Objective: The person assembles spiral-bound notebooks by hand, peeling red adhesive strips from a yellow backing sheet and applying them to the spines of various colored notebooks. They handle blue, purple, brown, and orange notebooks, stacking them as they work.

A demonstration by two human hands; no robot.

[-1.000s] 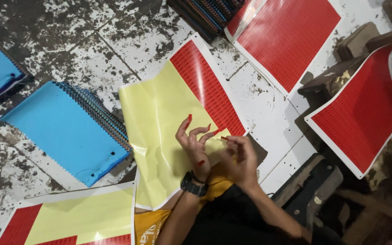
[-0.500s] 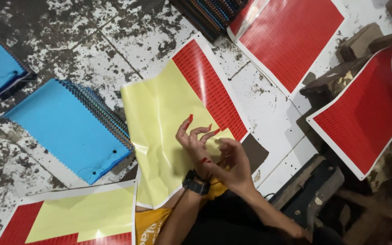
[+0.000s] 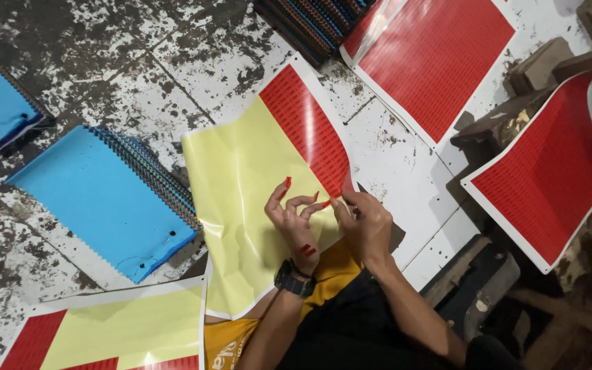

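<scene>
Head view | sticker sheet (image 3: 268, 185) lay on the floor (image 3: 138, 68) against the person's lap, unmoved from a second earlier | right hand (image 3: 364, 223) had shifted to the red strip's lower edge, grip pinched there | left hand (image 3: 296, 219) hovered just beside, fingers spread, small red stickers stuck on fingertips | peeling judged under way.

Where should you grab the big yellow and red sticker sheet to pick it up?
Take the sticker sheet by its near white edge, beside the right hand, coming from the person's side. That edge already curls up off the floor, so fingers can slide under it. The rest lies flat and would probably be harder to pinch.
</scene>
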